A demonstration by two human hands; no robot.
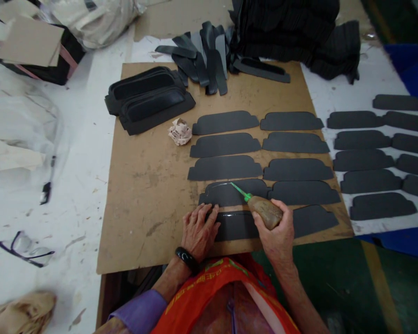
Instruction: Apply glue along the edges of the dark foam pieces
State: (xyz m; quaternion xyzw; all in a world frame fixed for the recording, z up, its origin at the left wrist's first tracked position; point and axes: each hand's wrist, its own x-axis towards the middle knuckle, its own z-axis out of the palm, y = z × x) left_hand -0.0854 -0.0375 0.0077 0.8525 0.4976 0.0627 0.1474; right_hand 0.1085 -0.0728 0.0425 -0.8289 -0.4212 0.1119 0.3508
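My right hand (pixel 277 232) is closed around a brown glue bottle (pixel 265 211) with a green nozzle, tilted so its tip points left. That tip meets the upper edge of a dark grey cut piece (pixel 245 193), where a thin shiny line of glue runs leftward. My left hand (pixel 200 230) lies with fingers spread, its fingertips at the lower left of that piece and over the left end of a nearer dark piece (pixel 237 226). The nearer piece also carries a glossy line along its top edge.
Rows of similar dark pieces (pixel 297 169) cover the right of the brown board (pixel 142 208). Stacked pieces (pixel 156 104), a crumpled wad (pixel 180 131), loose dark strips (pixel 209 60) and a tall black pile (pixel 289 32) stand farther back. Eyeglasses (pixel 25 250) lie at left.
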